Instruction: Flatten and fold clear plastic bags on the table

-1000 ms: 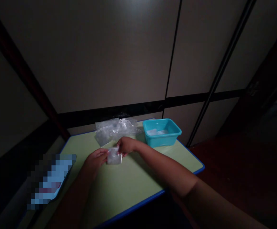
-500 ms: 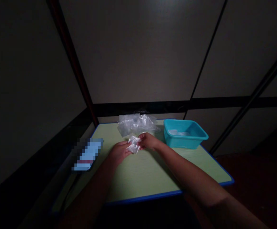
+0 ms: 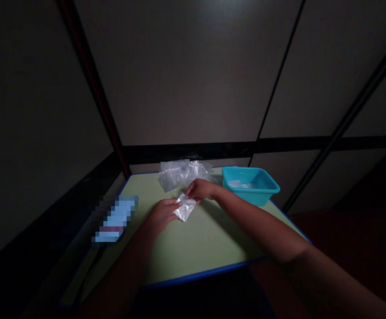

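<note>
A small folded clear plastic bag [image 3: 184, 208] is held over the middle of the table between my two hands. My left hand [image 3: 162, 215] pinches its left edge, thumb on top and fingers beneath. At its upper edge, the fingertips of my right hand [image 3: 200, 190] are closed on the plastic. Just beyond my hands lies a loose pile of clear plastic bags [image 3: 176, 173]. Whether the held bag contains anything cannot be made out.
A turquoise plastic basket [image 3: 251, 196] with some whitish plastic inside stands at the right rear of the pale green table [image 3: 193, 252], which has a blue edge. A blurred-out phone-like device [image 3: 116, 219] is at the left. Dark panelled walls rise behind.
The folded bag now lies flatter and shows more of its surface. My right hand has shifted to its upper edge. The whole view has moved slightly, putting the basket further left.
</note>
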Demonstrator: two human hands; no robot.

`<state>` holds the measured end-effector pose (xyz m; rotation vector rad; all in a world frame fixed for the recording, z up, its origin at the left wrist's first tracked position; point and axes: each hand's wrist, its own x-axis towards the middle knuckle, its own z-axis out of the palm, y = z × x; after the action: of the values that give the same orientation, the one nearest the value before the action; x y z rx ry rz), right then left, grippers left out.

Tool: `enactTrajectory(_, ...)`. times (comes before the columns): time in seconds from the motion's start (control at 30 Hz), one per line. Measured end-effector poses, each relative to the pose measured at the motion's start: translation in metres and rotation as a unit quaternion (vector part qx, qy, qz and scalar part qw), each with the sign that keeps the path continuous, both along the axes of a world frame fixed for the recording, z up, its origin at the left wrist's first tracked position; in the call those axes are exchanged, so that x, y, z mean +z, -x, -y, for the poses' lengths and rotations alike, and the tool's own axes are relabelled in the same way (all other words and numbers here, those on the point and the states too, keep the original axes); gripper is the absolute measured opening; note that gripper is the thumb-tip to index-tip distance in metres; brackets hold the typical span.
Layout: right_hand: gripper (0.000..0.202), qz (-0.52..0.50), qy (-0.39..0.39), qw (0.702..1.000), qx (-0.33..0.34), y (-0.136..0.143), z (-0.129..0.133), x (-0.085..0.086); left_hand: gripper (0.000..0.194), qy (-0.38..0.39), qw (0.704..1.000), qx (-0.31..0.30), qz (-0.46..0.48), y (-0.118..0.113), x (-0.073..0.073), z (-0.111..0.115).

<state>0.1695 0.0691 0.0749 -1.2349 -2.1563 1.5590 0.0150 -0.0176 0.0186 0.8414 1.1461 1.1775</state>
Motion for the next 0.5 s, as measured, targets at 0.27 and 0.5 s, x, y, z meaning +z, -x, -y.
enactTrajectory(0.27, 0.006, 0.039, -0.114, 0.993, 0.009, -0.008, 0.002, 0.022, 0.022, 0.034, 0.999, -0.004, 0.001, 0.004, 0.008, 0.001)
enactTrajectory(0.5, 0.003, 0.039, -0.251, 0.950, -0.182, -0.111, -0.034, 0.086, 0.034, 0.095, 0.995, -0.035, 0.002, 0.003, 0.021, 0.003)
